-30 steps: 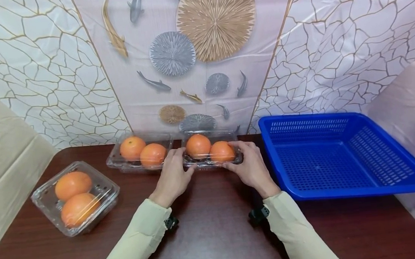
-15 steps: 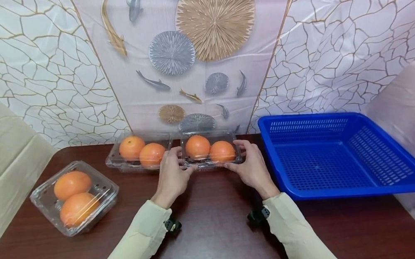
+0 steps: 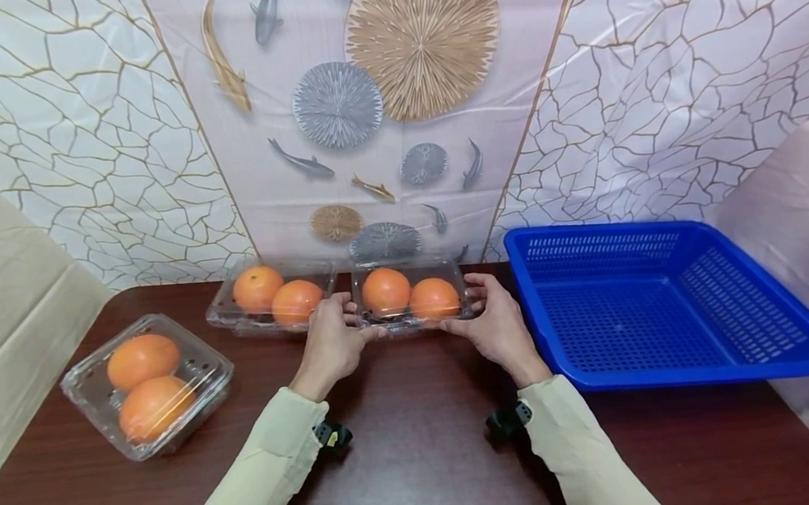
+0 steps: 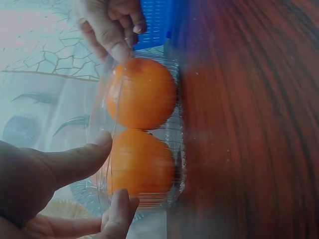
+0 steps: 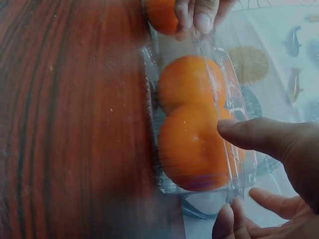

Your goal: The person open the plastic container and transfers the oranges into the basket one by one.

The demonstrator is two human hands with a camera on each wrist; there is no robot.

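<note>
A clear plastic clamshell box with two oranges stands at the back middle of the table, against the patterned backdrop. My left hand grips its left end, thumb along the front and fingers at the side. At the opposite end my right hand holds it the same way. In the left wrist view the left thumb lies against the box's lid edge. The right wrist view has the right thumb on the rim, with fingertips at the end wall.
Just left of the held box is another clamshell box with two oranges. A third such box sits angled at the table's left. On the right stands a blue perforated plastic basket. Brown wooden table lies in front.
Both hands' fingers have slid from the box's upper edges slightly down along its ends, and the hands have moved a little. The box stays nearly in place.
</note>
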